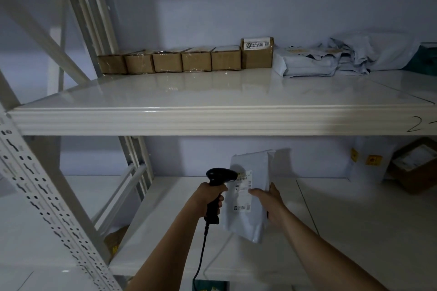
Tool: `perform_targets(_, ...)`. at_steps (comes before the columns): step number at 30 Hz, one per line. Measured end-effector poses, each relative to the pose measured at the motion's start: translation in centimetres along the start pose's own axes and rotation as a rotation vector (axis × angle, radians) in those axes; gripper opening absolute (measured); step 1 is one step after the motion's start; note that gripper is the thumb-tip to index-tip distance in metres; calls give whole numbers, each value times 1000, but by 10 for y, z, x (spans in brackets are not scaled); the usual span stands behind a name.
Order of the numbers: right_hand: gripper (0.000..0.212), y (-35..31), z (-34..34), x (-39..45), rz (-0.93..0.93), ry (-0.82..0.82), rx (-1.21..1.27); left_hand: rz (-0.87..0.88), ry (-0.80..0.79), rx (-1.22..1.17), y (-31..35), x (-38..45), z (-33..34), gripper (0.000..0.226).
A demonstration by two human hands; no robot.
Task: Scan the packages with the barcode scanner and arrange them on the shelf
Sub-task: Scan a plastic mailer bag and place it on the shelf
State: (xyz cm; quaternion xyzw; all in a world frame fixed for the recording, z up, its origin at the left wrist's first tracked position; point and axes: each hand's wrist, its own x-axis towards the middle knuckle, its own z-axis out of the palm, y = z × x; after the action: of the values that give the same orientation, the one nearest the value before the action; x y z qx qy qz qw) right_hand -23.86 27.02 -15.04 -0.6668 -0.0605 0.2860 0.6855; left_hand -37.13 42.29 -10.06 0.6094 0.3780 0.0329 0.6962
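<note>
Below the upper shelf (212,120), both arms reach forward. The left hand (210,198) wraps tight around the handle of the black barcode scanner (220,186), with its nose pointed at the label (244,186) on a white package (250,196). The right hand (272,205) holds that package upright by its right edge, fingers across the front, thumb up along the edge, above the lower shelf (354,220).

We see a black scanner (221,176), pale grey mailer (250,198) with white label (244,186), brown boxes (196,61), off-white shelf (212,120).
</note>
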Motion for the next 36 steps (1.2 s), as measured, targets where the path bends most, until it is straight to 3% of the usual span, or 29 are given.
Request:
perform_targets(26, 49, 1, -7, -7, 47, 26, -45, -29, 25, -69, -20, 3, -3, 8)
perform_targets(31, 51, 7, -13, -9, 63, 44, -27, -60, 202, -133, -65, 21, -19, 22)
perform_targets(36, 53, 11, -24, -12, 117, 59, -46, -185, 412, 124, -105, 27, -37, 40)
